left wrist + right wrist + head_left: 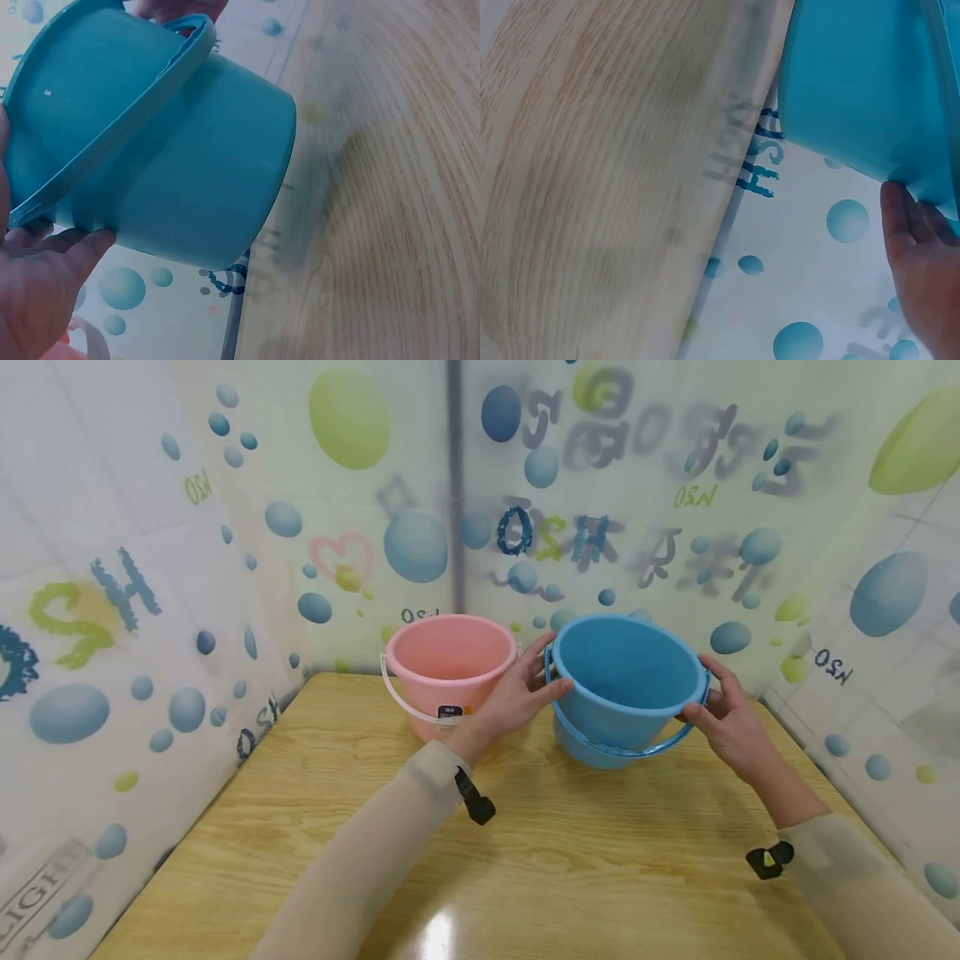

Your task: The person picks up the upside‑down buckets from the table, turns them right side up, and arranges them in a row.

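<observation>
A blue bucket (622,693) is held between two hands at the table's right rear, its wide mouth up. On its left side the left hand (521,689) grips the rim, thumb near the edge and fingers along the wall. My right hand (727,714) holds the opposite side, its fingers (911,214) against the outer wall in the right wrist view. The bucket's blue handle (120,124) hangs down across the front. Whether the base touches the table cannot be made out. Left of it stands a pink bucket (452,647) with a white handle, partly hidden by the left hand.
The wooden table (570,860) reaches back to a printed curtain (420,468) with blue and green spots. Similar cloth hangs along the left (135,635) and right sides. A dark label (451,712) shows on the pink bucket's front.
</observation>
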Action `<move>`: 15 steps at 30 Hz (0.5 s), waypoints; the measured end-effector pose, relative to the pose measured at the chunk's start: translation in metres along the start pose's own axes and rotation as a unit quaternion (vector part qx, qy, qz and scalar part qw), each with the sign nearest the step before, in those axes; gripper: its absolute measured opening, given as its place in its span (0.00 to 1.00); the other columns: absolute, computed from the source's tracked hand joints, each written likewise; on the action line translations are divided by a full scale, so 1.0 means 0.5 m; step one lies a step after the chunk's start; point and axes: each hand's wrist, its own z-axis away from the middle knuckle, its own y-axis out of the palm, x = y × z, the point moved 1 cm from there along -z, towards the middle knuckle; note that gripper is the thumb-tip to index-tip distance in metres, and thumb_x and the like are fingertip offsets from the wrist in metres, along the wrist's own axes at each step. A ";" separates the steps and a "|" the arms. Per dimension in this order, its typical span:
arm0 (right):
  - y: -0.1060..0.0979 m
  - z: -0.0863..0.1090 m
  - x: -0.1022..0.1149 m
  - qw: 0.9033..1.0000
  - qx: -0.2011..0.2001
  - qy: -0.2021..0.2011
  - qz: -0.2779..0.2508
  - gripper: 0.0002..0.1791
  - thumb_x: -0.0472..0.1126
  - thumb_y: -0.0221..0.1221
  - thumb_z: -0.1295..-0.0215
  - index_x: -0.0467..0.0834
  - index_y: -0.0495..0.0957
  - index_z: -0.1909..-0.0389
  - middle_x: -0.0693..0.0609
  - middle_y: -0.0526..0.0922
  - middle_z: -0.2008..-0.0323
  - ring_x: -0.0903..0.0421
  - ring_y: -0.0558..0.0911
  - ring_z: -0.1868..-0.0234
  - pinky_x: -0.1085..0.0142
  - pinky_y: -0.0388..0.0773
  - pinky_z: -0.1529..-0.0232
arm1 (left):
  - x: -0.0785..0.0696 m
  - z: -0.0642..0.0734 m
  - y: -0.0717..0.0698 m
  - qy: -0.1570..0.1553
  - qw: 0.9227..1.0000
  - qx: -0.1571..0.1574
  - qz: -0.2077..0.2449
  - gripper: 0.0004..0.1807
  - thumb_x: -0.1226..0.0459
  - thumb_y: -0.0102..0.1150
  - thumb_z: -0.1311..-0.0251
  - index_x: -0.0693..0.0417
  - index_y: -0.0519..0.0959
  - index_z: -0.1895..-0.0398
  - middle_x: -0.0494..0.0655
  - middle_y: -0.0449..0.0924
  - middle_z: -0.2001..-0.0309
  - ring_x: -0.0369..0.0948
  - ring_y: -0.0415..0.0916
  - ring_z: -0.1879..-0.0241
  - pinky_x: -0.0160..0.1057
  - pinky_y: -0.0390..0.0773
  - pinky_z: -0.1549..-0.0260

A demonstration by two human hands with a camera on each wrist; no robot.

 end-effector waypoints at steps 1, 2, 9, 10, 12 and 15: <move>0.000 -0.001 -0.002 1.000 0.000 0.004 0.005 0.43 0.39 0.57 0.14 0.44 0.44 0.10 0.71 0.85 0.42 0.72 0.88 0.49 0.78 0.84 0.48 | 0.001 0.000 0.002 -0.001 1.000 -0.002 -0.002 0.46 0.56 0.65 0.20 0.37 0.50 0.08 0.50 0.62 0.13 0.55 0.68 0.18 0.57 0.75 0.24; 0.000 -0.001 -0.004 1.000 -0.001 0.009 0.015 0.42 0.40 0.56 0.14 0.43 0.43 0.10 0.72 0.85 0.43 0.72 0.88 0.50 0.79 0.84 0.48 | 0.002 0.000 0.004 -0.002 1.000 -0.003 -0.003 0.46 0.56 0.64 0.20 0.38 0.49 0.08 0.50 0.63 0.14 0.55 0.68 0.18 0.56 0.74 0.23; 0.001 0.001 -0.012 0.996 0.009 0.051 0.079 0.42 0.47 0.50 0.10 0.40 0.38 0.10 0.39 0.81 0.34 0.75 0.86 0.51 0.79 0.84 0.49 | 0.018 0.007 0.017 -0.032 0.999 -0.013 -0.002 0.46 0.53 0.65 0.20 0.40 0.50 0.09 0.51 0.65 0.15 0.52 0.66 0.16 0.57 0.73 0.22; 0.001 0.001 -0.013 0.995 0.012 0.055 0.085 0.42 0.47 0.50 0.10 0.39 0.37 0.10 0.31 0.78 0.32 0.76 0.85 0.51 0.80 0.83 0.50 | 0.020 0.007 0.019 -0.037 0.999 -0.014 -0.002 0.46 0.53 0.65 0.21 0.40 0.49 0.09 0.52 0.65 0.15 0.52 0.66 0.17 0.57 0.74 0.22; 0.001 0.003 -0.016 0.994 0.021 0.061 0.091 0.42 0.47 0.48 0.09 0.38 0.36 0.11 0.18 0.68 0.28 0.77 0.84 0.51 0.81 0.82 0.50 | 0.025 0.008 0.024 -0.043 0.999 -0.012 0.004 0.47 0.53 0.66 0.21 0.41 0.49 0.09 0.53 0.66 0.15 0.54 0.66 0.17 0.58 0.75 0.24; -0.002 0.005 -0.024 0.993 0.033 0.068 0.093 0.41 0.46 0.47 0.09 0.37 0.35 0.11 0.15 0.65 0.26 0.77 0.84 0.51 0.82 0.81 0.50 | 0.031 0.010 0.031 -0.047 0.999 -0.015 0.016 0.49 0.53 0.67 0.22 0.44 0.49 0.09 0.54 0.65 0.15 0.54 0.65 0.16 0.58 0.76 0.25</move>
